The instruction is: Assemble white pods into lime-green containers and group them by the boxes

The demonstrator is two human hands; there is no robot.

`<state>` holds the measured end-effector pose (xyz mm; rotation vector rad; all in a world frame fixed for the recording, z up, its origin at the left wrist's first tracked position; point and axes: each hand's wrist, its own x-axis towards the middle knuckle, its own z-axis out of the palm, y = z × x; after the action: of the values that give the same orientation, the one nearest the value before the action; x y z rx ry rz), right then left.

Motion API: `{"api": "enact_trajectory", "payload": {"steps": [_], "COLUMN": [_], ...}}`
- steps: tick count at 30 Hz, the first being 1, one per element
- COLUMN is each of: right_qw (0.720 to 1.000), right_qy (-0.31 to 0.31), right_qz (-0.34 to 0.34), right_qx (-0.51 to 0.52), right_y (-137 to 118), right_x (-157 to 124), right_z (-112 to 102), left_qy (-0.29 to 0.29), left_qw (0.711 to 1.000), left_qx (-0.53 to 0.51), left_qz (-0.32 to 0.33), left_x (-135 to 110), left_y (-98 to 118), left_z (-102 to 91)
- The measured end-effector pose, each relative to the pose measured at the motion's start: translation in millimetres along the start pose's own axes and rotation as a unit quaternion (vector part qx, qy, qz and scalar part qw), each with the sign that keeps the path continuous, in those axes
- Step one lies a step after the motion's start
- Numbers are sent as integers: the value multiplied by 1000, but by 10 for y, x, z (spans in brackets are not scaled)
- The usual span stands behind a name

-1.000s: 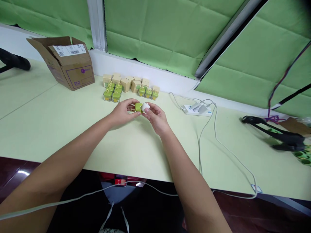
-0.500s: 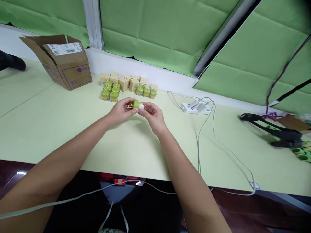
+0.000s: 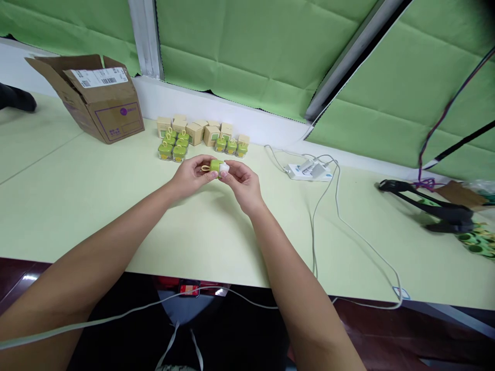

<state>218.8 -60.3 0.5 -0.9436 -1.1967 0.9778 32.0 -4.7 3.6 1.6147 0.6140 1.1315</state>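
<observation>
Pale green table [image 3: 96, 206], green curtain [image 3: 240, 56] behind; our fingers [image 3: 214, 175] clamped on green piece [image 3: 215, 166]; near edge open.

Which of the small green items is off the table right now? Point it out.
The green item pinched between the left hand and right hand. The other green items all sit on the table beside the tan boxes.

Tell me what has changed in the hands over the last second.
The white piece at the right hand has gone further into the small green item held by the left hand; less white shows now. Both hands kept their hold. The green items and boxes behind stayed put.
</observation>
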Motion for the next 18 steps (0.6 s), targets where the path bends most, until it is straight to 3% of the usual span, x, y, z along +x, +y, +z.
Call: {"api": "enact_trajectory", "payload": {"steps": [18], "right_qw": [996], "right_qy": [-4], "right_qz": [-28], "right_qx": [-88], "right_y": [64], "right_x": [-6], "right_z": [-1], "left_qy": [24], "left_qw": [999], "left_qx": [-29], "left_qz": [-24], "left_x": [-32], "left_y": [-14], "left_z": [15]}}
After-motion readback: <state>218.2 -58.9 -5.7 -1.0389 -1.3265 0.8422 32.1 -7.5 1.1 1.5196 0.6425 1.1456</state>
